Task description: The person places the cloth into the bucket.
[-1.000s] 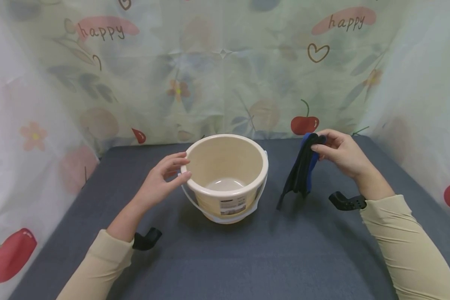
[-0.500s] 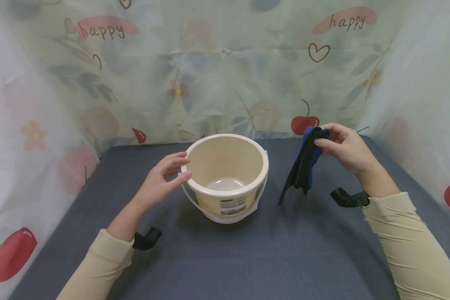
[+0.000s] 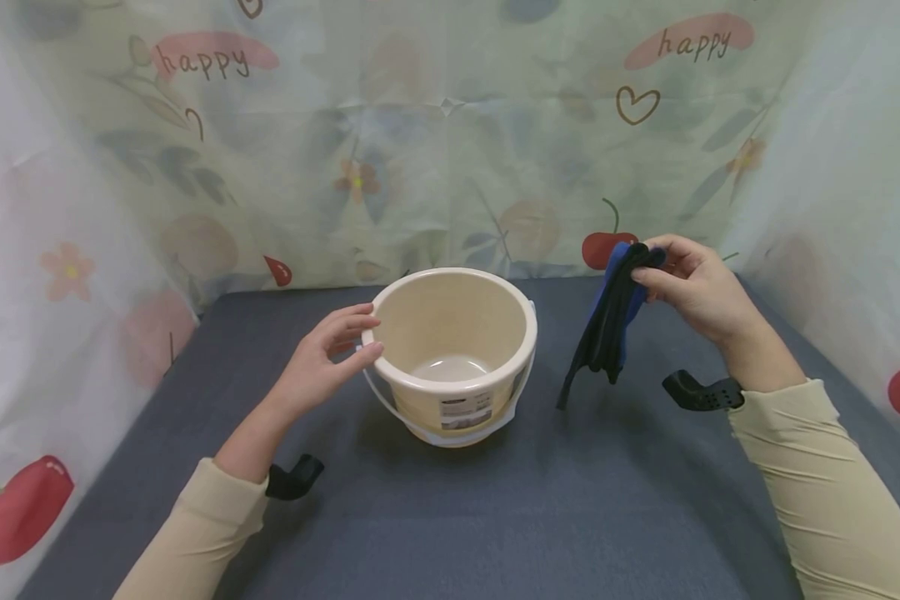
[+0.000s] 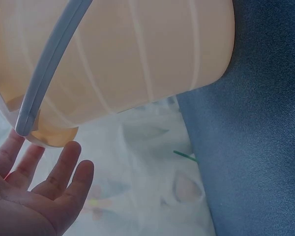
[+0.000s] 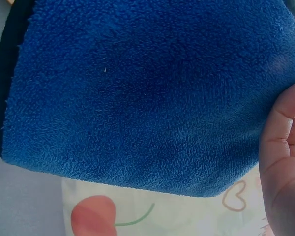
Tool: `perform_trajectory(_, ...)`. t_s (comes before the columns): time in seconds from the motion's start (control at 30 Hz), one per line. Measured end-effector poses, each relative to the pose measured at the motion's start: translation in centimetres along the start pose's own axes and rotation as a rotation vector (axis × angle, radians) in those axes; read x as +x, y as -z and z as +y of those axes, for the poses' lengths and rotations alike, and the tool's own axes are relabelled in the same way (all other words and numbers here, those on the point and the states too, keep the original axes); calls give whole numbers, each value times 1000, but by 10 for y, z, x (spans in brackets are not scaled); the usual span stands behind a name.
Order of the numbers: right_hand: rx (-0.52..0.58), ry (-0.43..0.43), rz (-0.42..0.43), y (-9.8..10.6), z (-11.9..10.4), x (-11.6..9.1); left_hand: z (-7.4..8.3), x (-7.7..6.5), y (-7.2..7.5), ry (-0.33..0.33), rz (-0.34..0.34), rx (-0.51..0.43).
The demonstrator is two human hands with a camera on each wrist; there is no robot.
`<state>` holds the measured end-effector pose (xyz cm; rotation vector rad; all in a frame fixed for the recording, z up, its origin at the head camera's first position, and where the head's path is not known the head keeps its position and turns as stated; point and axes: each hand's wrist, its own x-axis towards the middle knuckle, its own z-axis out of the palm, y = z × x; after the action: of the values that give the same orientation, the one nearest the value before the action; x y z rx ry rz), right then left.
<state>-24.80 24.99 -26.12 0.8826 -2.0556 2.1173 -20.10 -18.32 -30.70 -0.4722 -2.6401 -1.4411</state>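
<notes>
A cream plastic bucket [image 3: 456,383] stands upright on the dark cloth-covered table. My left hand [image 3: 322,358] rests at the left side of its rim, fingertips and thumb on the edge. In the left wrist view the fingers [image 4: 64,169] are loosely spread by the rim. To the right of the bucket, my right hand [image 3: 693,287] pinches the top of a folded plush towel [image 3: 607,321] between thumb and fingers. The towel hangs down in folds, dark on one face and blue on the other. Up close, its blue pile and dark edging [image 5: 5,88] show.
The bucket's grey-white handle [image 3: 457,437] hangs down at the front, below a printed label [image 3: 466,411]. A patterned curtain [image 3: 442,150] with "happy" prints and cherries closes off the back and sides of the table [image 3: 450,525].
My right hand has lifted the towel slightly upward and to the right. My left hand and the bucket have stayed where they were.
</notes>
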Motion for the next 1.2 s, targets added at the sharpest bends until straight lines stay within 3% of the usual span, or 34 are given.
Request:
perform_trajectory(0.53,77,77,-2,-10,-17,4,0,0,-1,5,2,-3)
perform_trajectory(0.8,148,137,-80,-10,-25,9,1,0,-1,7,4,-8)
perform_trajectory(1.03,122,136,46,-22,-36,12,1,0,-1,11,2,1)
perform_trajectory(1.2,103,139,81,-30,-45,15,1,0,-1,14,2,5)
